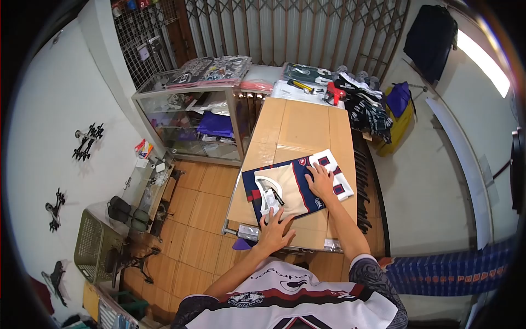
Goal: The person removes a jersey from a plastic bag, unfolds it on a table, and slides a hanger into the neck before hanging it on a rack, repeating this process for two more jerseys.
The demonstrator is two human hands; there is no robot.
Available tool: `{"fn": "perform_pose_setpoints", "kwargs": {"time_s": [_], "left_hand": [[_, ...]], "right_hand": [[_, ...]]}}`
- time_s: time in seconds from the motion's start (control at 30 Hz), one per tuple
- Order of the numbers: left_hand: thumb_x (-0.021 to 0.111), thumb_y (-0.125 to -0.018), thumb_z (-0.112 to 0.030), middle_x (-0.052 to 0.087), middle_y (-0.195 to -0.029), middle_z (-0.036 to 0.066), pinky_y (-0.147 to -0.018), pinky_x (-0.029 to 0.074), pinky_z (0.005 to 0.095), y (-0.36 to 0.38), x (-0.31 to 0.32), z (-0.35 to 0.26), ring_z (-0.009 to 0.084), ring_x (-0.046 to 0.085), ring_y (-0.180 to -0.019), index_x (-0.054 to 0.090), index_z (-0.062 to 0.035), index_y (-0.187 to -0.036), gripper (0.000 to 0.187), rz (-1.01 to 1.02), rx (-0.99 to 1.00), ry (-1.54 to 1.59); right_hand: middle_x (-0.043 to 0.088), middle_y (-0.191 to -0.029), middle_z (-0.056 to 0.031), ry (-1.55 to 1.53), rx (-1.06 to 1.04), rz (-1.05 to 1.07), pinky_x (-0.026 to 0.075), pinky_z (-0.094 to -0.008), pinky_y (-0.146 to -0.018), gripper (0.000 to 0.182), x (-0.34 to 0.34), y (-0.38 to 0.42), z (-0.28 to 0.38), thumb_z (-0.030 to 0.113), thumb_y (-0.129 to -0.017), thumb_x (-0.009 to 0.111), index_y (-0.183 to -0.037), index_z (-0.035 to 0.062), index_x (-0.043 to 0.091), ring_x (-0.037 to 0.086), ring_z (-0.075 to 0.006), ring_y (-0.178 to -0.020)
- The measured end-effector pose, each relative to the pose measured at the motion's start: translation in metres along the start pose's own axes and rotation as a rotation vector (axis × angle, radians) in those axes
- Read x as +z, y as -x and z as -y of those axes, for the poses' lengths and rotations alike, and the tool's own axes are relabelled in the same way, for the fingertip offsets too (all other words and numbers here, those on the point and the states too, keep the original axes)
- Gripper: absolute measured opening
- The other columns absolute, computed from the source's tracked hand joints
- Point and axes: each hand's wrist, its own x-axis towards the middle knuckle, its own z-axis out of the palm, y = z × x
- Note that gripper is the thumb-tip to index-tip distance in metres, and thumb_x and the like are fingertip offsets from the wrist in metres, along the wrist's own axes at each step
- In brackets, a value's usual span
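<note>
A folded sports jersey (293, 189), navy with a cream panel and white and maroon trim, lies flat on the wooden table (298, 129). My left hand (274, 230) presses flat on the jersey's near edge, fingers spread. Flat on the jersey's right part, by the white sleeve (334, 170), rests my right hand (319, 181). Neither hand grips anything.
A glass display case (189, 118) with packed garments on top stands left of the table. Stacked clothes, a red tool (335, 94) and dark garments (367, 107) crowd the table's far end. A green basket (93, 247) sits on the tiled floor at left.
</note>
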Motion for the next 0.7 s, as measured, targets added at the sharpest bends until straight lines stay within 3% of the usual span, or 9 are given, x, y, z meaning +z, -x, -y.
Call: {"fn": "perform_pose_setpoints", "kwargs": {"time_s": [0.07, 0.2, 0.23, 0.4, 0.5, 0.6, 0.7], "left_hand": [[0.064, -0.100, -0.042, 0.048, -0.158, 0.015, -0.119, 0.017, 0.0705, -0.012, -0.002, 0.008, 0.0497, 0.032, -0.152, 0.063, -0.0159, -0.134, 0.043, -0.066, -0.011, 0.005], [0.062, -0.101, -0.039, 0.052, -0.153, 0.015, -0.116, 0.014, 0.0767, -0.044, -0.012, 0.024, 0.0434, 0.038, -0.151, 0.063, -0.0095, -0.124, 0.038, -0.092, -0.111, -0.018], [0.061, -0.102, -0.040, 0.056, -0.149, 0.015, -0.115, 0.012, 0.0804, -0.055, -0.010, 0.033, 0.0449, 0.038, -0.151, 0.060, -0.0075, -0.135, 0.046, -0.131, -0.097, -0.050], [0.061, -0.102, -0.040, 0.053, -0.154, 0.019, -0.113, 0.012, 0.0829, -0.113, -0.009, 0.061, 0.0464, 0.036, -0.151, 0.051, -0.0011, -0.149, 0.062, -0.177, -0.153, -0.108], [0.064, -0.098, -0.036, 0.046, -0.158, 0.023, -0.112, 0.016, 0.0821, -0.148, -0.006, 0.077, 0.0472, 0.033, -0.153, 0.062, -0.0073, -0.119, 0.036, -0.212, -0.138, -0.128], [0.066, -0.095, -0.032, 0.045, -0.157, 0.024, -0.113, 0.020, 0.0795, -0.175, 0.002, 0.083, 0.0485, 0.032, -0.152, 0.060, -0.0098, -0.107, 0.025, -0.322, -0.154, -0.111], [0.066, -0.092, -0.028, 0.048, -0.153, 0.023, -0.112, 0.024, 0.0758, -0.201, 0.005, 0.096, 0.0456, 0.036, -0.150, 0.061, -0.0114, -0.108, 0.024, -0.247, -0.087, 0.021]], "right_hand": [[0.056, -0.153, -0.0107, 0.035, 0.035, -0.018, 0.034, -0.0682, -0.112, 0.044, -0.005, 0.004, 0.001, 0.042, -0.100, 0.065, -0.139, 0.0220, 0.067, 0.048, -0.0319, -0.144], [0.055, -0.152, -0.0169, 0.136, 0.155, -0.056, 0.037, -0.0674, -0.107, 0.045, -0.023, 0.027, 0.003, 0.043, -0.100, 0.064, -0.137, 0.0176, 0.068, 0.048, -0.0348, -0.142], [0.055, -0.152, -0.0183, 0.161, 0.191, -0.069, 0.037, -0.0672, -0.107, 0.045, -0.025, 0.033, 0.002, 0.043, -0.100, 0.064, -0.137, 0.0168, 0.068, 0.047, -0.0358, -0.141], [0.050, -0.153, -0.0233, 0.222, 0.225, -0.182, 0.033, -0.0672, -0.107, 0.040, -0.041, 0.074, 0.008, 0.038, -0.098, 0.065, -0.123, 0.0065, 0.069, 0.040, -0.0443, -0.145], [0.049, -0.154, -0.0240, 0.171, 0.295, -0.137, 0.031, -0.0699, -0.110, 0.044, -0.050, 0.101, 0.025, 0.039, -0.098, 0.066, -0.121, 0.0014, 0.068, 0.038, -0.0455, -0.146], [0.048, -0.155, -0.0239, 0.150, 0.301, -0.149, 0.031, -0.0714, -0.110, 0.053, -0.053, 0.130, 0.045, 0.042, -0.096, 0.068, -0.121, -0.0045, 0.066, 0.037, -0.0466, -0.147], [0.046, -0.157, -0.0248, 0.105, 0.309, -0.114, 0.028, -0.0737, -0.109, 0.057, -0.054, 0.155, 0.071, 0.044, -0.095, 0.070, -0.120, -0.0074, 0.065, 0.036, -0.0476, -0.147]]}}
